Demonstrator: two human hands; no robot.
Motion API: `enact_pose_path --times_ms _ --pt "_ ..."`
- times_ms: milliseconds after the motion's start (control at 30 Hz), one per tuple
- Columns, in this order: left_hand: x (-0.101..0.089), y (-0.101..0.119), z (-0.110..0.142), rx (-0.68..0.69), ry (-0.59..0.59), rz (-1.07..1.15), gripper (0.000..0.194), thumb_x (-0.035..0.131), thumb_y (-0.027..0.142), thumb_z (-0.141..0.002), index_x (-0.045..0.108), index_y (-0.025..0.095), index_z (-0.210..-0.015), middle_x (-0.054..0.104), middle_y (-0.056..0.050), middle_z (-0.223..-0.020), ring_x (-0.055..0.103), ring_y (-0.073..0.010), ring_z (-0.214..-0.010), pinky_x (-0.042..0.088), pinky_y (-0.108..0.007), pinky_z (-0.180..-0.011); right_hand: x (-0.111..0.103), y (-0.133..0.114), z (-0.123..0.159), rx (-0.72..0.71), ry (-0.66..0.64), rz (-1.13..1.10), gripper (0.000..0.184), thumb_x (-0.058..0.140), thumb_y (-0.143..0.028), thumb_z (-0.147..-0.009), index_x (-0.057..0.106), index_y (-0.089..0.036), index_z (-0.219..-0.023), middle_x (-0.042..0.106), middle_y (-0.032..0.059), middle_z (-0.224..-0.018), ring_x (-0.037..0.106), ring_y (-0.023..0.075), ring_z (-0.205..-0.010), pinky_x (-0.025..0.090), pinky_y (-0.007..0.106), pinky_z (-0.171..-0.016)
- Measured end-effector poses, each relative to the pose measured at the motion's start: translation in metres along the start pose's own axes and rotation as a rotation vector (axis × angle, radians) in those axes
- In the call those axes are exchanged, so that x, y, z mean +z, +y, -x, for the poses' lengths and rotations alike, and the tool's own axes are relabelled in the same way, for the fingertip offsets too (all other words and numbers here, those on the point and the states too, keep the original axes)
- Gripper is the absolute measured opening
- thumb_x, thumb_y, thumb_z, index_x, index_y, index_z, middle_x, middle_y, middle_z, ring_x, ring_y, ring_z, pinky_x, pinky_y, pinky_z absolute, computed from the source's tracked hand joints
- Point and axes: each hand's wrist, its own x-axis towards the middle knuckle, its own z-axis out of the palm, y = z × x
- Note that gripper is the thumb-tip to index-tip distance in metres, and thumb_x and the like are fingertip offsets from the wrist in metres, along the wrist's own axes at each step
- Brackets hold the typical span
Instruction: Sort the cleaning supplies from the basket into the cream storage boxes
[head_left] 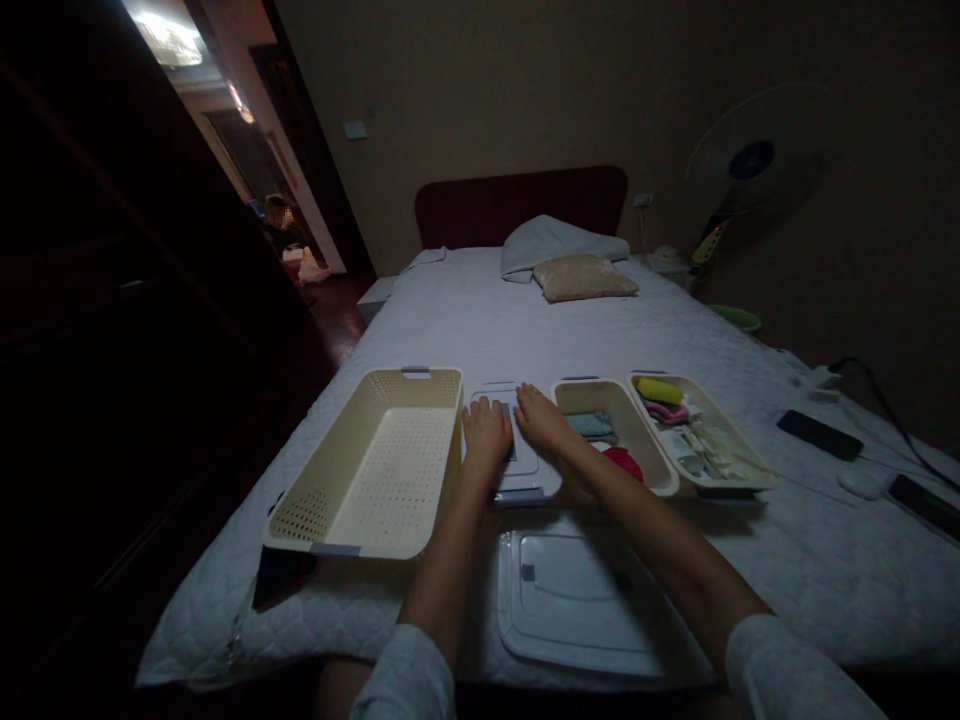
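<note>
Both my hands rest on the closed white lid of a box (529, 492) at the front of the bed. My left hand (487, 432) lies on the left part of the lid, fingers forward, holding nothing. On its right side is my right hand (541, 418), fingers stretched out flat. To the left stands a large cream perforated basket (409, 440) with nothing in it. Close on the right is a cream bin (649, 455) with folded cloth (592, 427) and a red item (624, 462). A loose clear-white lid (570, 600) lies in front of the box.
Farther right, another cream bin (739, 470) holds a yellow roll (660, 390) and small items. Phones (819, 434), a white mouse-like object (859, 484) and cables lie at the bed's right. A pillow (585, 277) is near the headboard; a fan (750, 160) stands beyond. A person sits past the doorway.
</note>
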Motion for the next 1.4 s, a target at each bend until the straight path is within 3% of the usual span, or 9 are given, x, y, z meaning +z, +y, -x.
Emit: enact_pose_path --times_ms 100,300,400,533,767,867,1033,1233,1400 --pt "0.025 -0.004 -0.012 -0.050 0.036 0.022 0.051 0.038 0.037 -0.083 0.046 0.006 -0.122 0.040 -0.020 -0.134 0.031 -0.0322 -0.126 0.021 -0.050 -0.102 0.014 0.004 -0.001 0.008 -0.029 0.041 0.049 0.030 -0.028 -0.088 0.040 -0.001 -0.128 0.040 0.0198 -0.134 0.033 0.0236 -0.126 0.025 0.039 -0.104" --pt "0.051 -0.019 -0.013 -0.063 0.040 0.094 0.054 0.037 0.040 -0.082 0.047 0.008 -0.124 0.043 -0.018 -0.132 0.031 -0.0316 -0.127 0.022 -0.051 -0.103 0.011 0.002 -0.012 0.010 -0.037 0.080 0.039 0.033 -0.030 -0.088 0.054 -0.008 -0.113 0.056 0.0173 -0.115 0.048 0.0244 -0.112 0.033 0.035 -0.096" --pt "0.050 -0.017 -0.010 -0.067 0.051 0.099 0.053 0.038 0.038 -0.082 0.047 0.008 -0.124 0.042 -0.018 -0.133 0.029 -0.0320 -0.128 0.021 -0.051 -0.103 0.007 0.000 -0.032 0.099 -0.008 0.069 0.036 0.030 -0.031 -0.089 0.056 -0.012 -0.105 0.058 0.0165 -0.107 0.051 0.0239 -0.102 0.038 0.033 -0.089" --pt "0.046 -0.013 -0.006 -0.073 0.045 0.098 0.054 0.038 0.036 -0.082 0.045 0.005 -0.125 0.040 -0.020 -0.134 0.028 -0.0322 -0.129 0.018 -0.051 -0.105 0.015 0.001 -0.061 0.157 -0.025 0.040 0.037 0.028 -0.032 -0.090 0.053 -0.012 -0.109 0.053 0.0167 -0.113 0.050 0.0233 -0.103 0.038 0.033 -0.087" --pt "0.047 -0.014 -0.006 -0.073 0.042 0.102 0.055 0.037 0.037 -0.082 0.044 0.005 -0.126 0.039 -0.020 -0.135 0.026 -0.0328 -0.129 0.018 -0.052 -0.105 0.034 0.007 -0.095 0.232 -0.313 0.018 0.055 0.017 -0.044 -0.091 0.057 -0.010 -0.107 0.061 0.0183 -0.104 0.057 0.0245 -0.098 0.041 0.035 -0.079" --pt "0.048 -0.013 -0.008 -0.078 0.013 0.101 0.055 0.036 0.037 -0.083 0.044 0.005 -0.127 0.038 -0.019 -0.135 0.026 -0.0325 -0.129 0.017 -0.051 -0.106 0.037 0.012 -0.096 0.188 -0.355 0.010 0.057 0.017 -0.046 -0.091 0.061 -0.012 -0.102 0.062 0.0169 -0.103 0.057 0.0241 -0.099 0.040 0.034 -0.081" --pt "0.045 -0.011 -0.008 -0.101 -0.016 0.053 0.055 0.034 0.040 -0.084 0.042 0.009 -0.129 0.037 -0.016 -0.137 0.024 -0.0296 -0.131 0.017 -0.048 -0.107 0.038 0.017 -0.088 0.160 -0.263 -0.003 0.053 0.021 -0.050 -0.090 0.056 -0.016 -0.111 0.056 0.0143 -0.114 0.055 0.0208 -0.101 0.039 0.029 -0.082" --pt "0.045 -0.011 -0.006 -0.097 -0.005 0.008 0.056 0.032 0.041 -0.084 0.042 0.011 -0.129 0.037 -0.014 -0.138 0.023 -0.0280 -0.131 0.016 -0.045 -0.107 0.034 0.020 -0.088 0.120 -0.328 -0.072 0.057 0.035 -0.061 -0.082 0.057 -0.016 -0.109 0.061 0.0121 -0.107 0.057 0.0222 -0.097 0.039 0.028 -0.077" --pt "0.047 -0.012 -0.005 -0.092 0.000 0.017 0.056 0.031 0.042 -0.084 0.041 0.010 -0.129 0.037 -0.014 -0.138 0.023 -0.0280 -0.131 0.015 -0.045 -0.107 0.032 0.021 -0.085 0.115 -0.268 -0.126 0.053 0.042 -0.061 -0.078 0.058 -0.019 -0.106 0.063 0.0085 -0.106 0.057 0.0203 -0.095 0.038 0.025 -0.073"
